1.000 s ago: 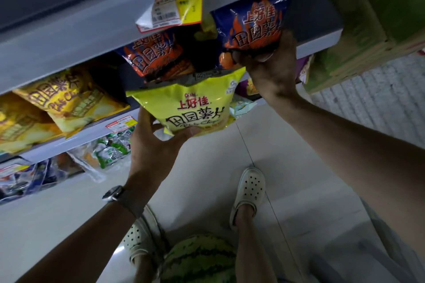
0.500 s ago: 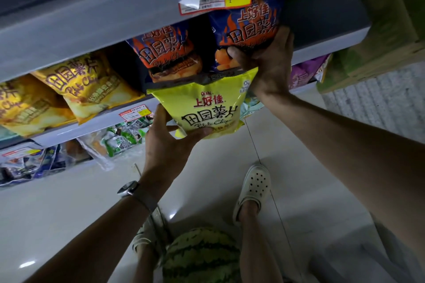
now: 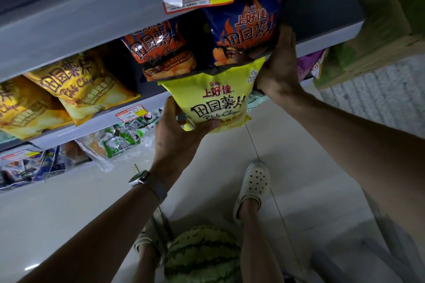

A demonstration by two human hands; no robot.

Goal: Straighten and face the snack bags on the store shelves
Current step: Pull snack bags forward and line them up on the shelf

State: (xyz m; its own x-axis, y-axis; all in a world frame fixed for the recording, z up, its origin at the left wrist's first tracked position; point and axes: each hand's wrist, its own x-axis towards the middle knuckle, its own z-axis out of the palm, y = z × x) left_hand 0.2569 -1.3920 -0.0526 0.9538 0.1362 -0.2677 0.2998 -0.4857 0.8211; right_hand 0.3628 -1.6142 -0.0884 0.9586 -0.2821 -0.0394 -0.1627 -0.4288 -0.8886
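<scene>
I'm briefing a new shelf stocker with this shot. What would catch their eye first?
The bright yellow chip bag at centre, gripped from below by the left hand. Just above it, the right hand presses on a dark blue flame-printed bag on the shelf. A watermelon sits on the floor between the feet.

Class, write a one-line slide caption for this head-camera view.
Left hand holds a yellow-green chip bag by its bottom while right hand steadies a dark blue flame-printed chip bag on the shelf.

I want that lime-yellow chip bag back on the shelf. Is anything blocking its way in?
Yes. The lime-yellow chip bag, held by the left hand, sits directly before two blue barbecue chip bags, the right one steadied by the right hand.
</scene>
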